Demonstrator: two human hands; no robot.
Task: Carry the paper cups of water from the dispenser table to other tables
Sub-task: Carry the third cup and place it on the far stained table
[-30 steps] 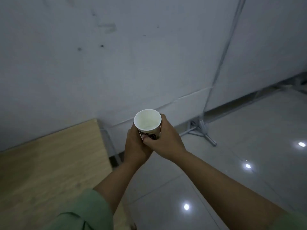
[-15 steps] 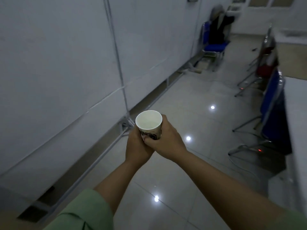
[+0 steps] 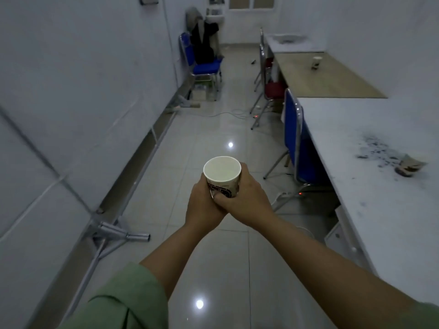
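I hold the paper cup [image 3: 222,177] upright above the tiled floor [image 3: 209,129], my left hand [image 3: 204,202] and right hand [image 3: 247,200] both in a closed grip around its base. It seems to hold water. A second cup [image 3: 316,62] stands on the far wooden desk [image 3: 332,81].

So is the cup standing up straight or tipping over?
Upright. The cup has its open rim facing up, with the left hand and right hand wrapped around its lower part. How much water is inside, cannot tell.
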